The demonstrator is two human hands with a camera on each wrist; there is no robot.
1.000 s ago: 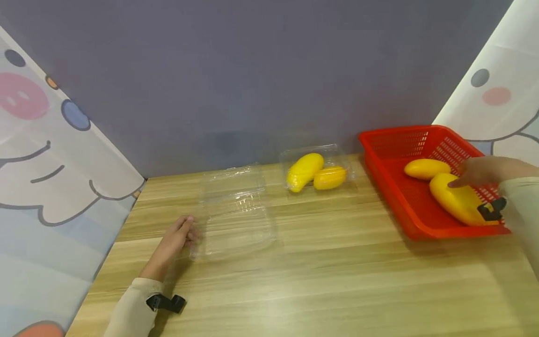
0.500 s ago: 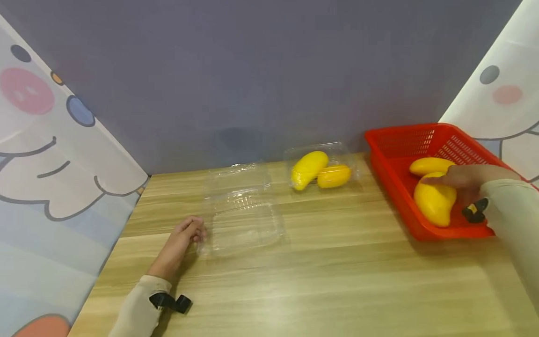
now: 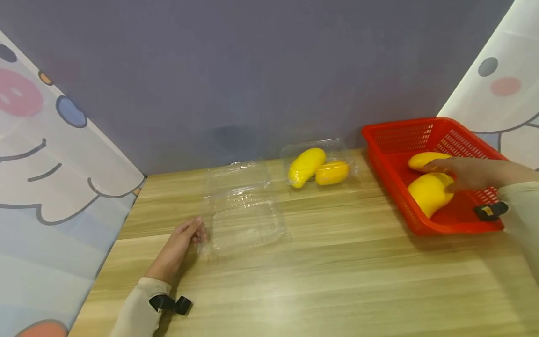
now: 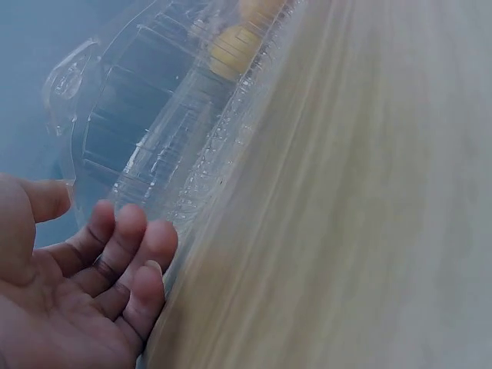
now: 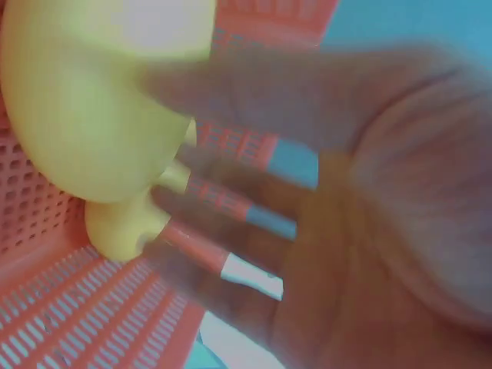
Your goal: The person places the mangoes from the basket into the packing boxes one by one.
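Note:
My left hand (image 3: 183, 241) holds the left edge of an unfolded clear plastic clamshell box (image 3: 246, 224) on the wooden table. In the left wrist view, the thumb and curled fingertips are right at the clear rim. My right hand (image 3: 471, 172) is inside the red basket (image 3: 410, 217), its fingers extended around two yellow mangoes. The larger front mango (image 3: 429, 192) leans by the basket's left wall, and the thumb overlaps it in the right wrist view (image 5: 108, 100). Behind it lies a slimmer yellow mango (image 3: 423, 161), partly covered by the hand.
At the back of the table stands another clear box (image 3: 337, 145) with two yellow fruits (image 3: 309, 164) in it. A grey panel (image 3: 252, 84) rises directly behind. Cartoon-printed cloths (image 3: 50, 196) flank both sides.
The larger mango has shifted left within the basket and turned. My right hand has moved off its top toward the slimmer mango. The left hand stays at the clamshell box's edge.

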